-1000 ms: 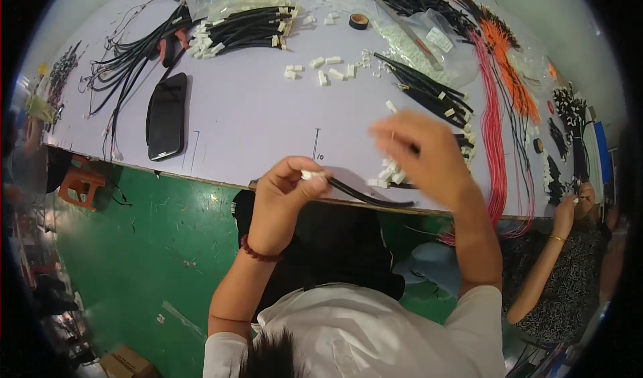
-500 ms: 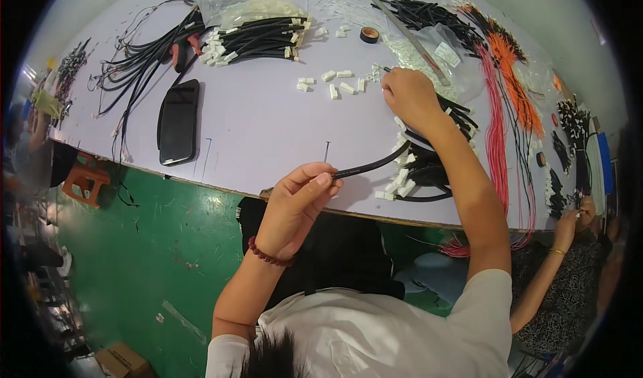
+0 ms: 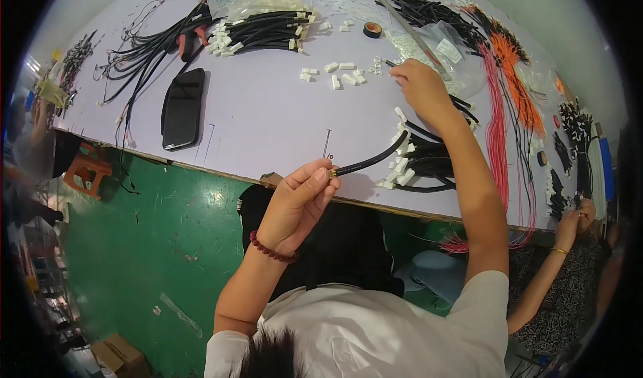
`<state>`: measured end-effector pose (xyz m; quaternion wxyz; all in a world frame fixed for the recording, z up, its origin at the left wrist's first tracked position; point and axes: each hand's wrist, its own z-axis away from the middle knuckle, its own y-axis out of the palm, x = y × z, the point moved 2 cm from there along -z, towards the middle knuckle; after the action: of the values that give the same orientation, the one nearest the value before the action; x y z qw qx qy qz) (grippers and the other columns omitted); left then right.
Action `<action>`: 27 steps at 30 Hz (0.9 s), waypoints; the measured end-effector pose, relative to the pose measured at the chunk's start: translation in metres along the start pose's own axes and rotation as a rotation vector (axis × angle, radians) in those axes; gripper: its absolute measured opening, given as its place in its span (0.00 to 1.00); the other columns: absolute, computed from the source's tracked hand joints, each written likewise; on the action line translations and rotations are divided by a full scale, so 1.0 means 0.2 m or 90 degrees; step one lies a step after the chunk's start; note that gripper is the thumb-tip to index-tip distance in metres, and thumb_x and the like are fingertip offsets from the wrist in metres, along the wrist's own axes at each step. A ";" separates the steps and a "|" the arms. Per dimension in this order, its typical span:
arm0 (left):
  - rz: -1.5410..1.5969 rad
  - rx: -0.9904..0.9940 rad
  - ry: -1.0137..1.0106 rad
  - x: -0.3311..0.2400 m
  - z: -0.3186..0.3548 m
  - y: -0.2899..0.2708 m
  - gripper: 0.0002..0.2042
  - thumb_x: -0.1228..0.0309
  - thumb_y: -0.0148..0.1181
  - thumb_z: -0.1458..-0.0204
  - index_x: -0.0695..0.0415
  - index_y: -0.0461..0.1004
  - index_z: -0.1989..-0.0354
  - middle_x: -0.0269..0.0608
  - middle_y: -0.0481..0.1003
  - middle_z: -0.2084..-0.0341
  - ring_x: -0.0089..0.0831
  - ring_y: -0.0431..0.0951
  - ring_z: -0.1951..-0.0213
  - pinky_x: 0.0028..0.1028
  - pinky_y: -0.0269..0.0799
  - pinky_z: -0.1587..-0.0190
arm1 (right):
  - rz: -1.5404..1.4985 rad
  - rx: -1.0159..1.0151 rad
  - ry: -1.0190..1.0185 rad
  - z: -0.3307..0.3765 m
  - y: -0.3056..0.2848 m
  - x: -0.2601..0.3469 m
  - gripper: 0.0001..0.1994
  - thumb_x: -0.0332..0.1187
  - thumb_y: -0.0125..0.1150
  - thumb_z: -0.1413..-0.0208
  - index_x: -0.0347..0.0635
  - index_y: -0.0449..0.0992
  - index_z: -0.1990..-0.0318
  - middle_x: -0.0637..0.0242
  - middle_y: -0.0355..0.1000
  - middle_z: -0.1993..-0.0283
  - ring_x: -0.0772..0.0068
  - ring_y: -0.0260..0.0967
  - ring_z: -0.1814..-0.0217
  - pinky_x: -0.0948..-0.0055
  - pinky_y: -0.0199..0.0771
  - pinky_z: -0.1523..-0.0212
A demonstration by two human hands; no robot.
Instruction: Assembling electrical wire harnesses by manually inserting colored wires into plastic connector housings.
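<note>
My left hand [image 3: 305, 194] is near the table's front edge, thumb and fingers closed on a short black cable [image 3: 368, 165]. Yellowish wire ends show at its tip by my thumb; its other end curves up to the right. Farther away, my right hand [image 3: 423, 90] has its fingers pinched together just above the tabletop. A thin dark tip pokes out between them, too little to name. Small clear bits [image 3: 376, 66] lie beside that tip. Left of it, several white connector housings [image 3: 348, 79] are scattered. Under my right forearm lies a pile of black cables [image 3: 429, 160] with white connectors.
At the left lie a black phone [image 3: 182, 108] and red-handled pliers [image 3: 182, 45]. Beyond are bundled black cables [image 3: 264, 32], black tape [image 3: 372, 29], a steel ruler [image 3: 415, 37] and a plastic bag [image 3: 445, 53]. Pink wires [image 3: 494, 116] run at right, near another person's hands [image 3: 576, 220].
My right hand has shifted slightly right and up. My left hand keeps hold of the cable; its yellowish wire ends now show. The whole view has shifted slightly.
</note>
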<state>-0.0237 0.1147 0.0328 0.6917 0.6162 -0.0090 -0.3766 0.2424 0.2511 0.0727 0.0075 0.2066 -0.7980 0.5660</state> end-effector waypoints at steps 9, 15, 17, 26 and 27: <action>0.099 0.013 -0.006 0.03 0.00 0.03 0.09 0.72 0.57 0.42 0.60 0.73 0.56 0.37 0.76 0.64 0.24 0.76 0.63 0.18 0.76 0.57 | -0.029 0.034 -0.023 -0.13 0.10 0.10 0.08 0.31 0.55 0.45 0.47 0.79 0.60 0.60 0.71 0.61 0.55 0.71 0.57 0.60 0.70 0.57; -0.452 -0.148 0.252 -0.02 0.05 0.02 0.06 0.79 0.59 0.47 0.63 0.78 0.62 0.41 0.78 0.66 0.25 0.77 0.63 0.21 0.73 0.58 | -0.002 0.051 -0.014 -0.24 0.25 0.03 0.06 0.32 0.58 0.48 0.41 0.75 0.66 0.58 0.70 0.64 0.51 0.69 0.60 0.58 0.69 0.59; -0.672 -0.093 0.383 -0.04 0.06 0.04 0.05 0.79 0.61 0.51 0.61 0.81 0.67 0.38 0.79 0.68 0.24 0.77 0.65 0.23 0.72 0.59 | -0.052 0.009 -0.099 -0.24 0.25 0.06 0.06 0.30 0.58 0.50 0.37 0.73 0.72 0.55 0.69 0.69 0.50 0.68 0.62 0.57 0.66 0.61; -0.220 0.045 0.327 -0.08 -0.04 0.06 0.09 0.72 0.61 0.45 0.63 0.75 0.58 0.37 0.76 0.64 0.21 0.76 0.61 0.22 0.72 0.54 | -0.106 0.016 -0.123 -0.18 0.14 0.15 0.05 0.21 0.57 0.54 0.35 0.69 0.69 0.54 0.65 0.70 0.49 0.66 0.68 0.60 0.66 0.66; -0.227 0.036 0.333 -0.08 -0.04 0.06 0.09 0.72 0.60 0.44 0.63 0.75 0.58 0.37 0.76 0.64 0.21 0.76 0.61 0.22 0.72 0.53 | -0.147 0.005 -0.095 -0.16 0.12 0.16 0.05 0.20 0.57 0.53 0.35 0.68 0.69 0.57 0.65 0.70 0.58 0.66 0.69 0.65 0.66 0.67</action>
<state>-0.0252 0.1296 0.0480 0.5760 0.7030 0.2669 -0.3205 0.1981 0.2771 0.0703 0.0123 0.3383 -0.7650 0.5478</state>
